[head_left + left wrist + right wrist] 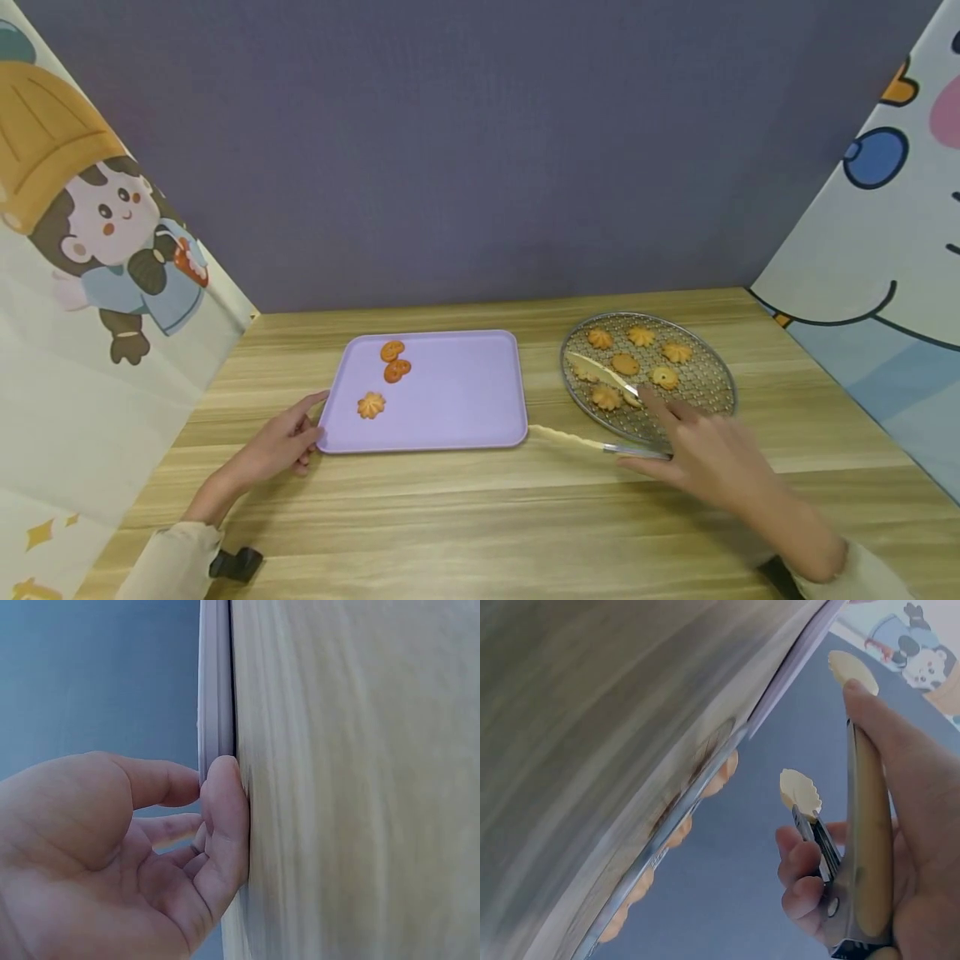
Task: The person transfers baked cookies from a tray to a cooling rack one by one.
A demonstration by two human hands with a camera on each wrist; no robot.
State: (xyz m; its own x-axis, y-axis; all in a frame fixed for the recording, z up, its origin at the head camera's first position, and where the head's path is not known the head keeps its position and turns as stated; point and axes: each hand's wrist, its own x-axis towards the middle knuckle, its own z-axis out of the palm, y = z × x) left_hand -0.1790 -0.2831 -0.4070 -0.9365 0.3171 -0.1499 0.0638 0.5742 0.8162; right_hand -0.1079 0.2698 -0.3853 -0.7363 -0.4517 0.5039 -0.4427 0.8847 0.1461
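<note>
On the wooden table lies a lilac tray [450, 392] with two pretzel-shaped cookies [397, 370] and one flower-shaped cookie [371, 405] on its left part. My left hand [281, 442] holds the tray's left rim near the front corner; in the left wrist view its fingertips meet at the rim [215, 712]. My right hand [712, 458] grips a pair of tongs [871, 847] with cream scalloped tips, their arms spread wide. One tip is over the round wire rack [708, 392], the other beside the tray's front right corner. Nothing sits between the tips.
Several cookies [677, 352] of different shapes lie on the rack, to the tray's right. A strip of wooden table [540, 367] separates tray and rack. A dark grey-blue panel [480, 167] stands behind, with cartoon-printed panels [67, 333] at both sides.
</note>
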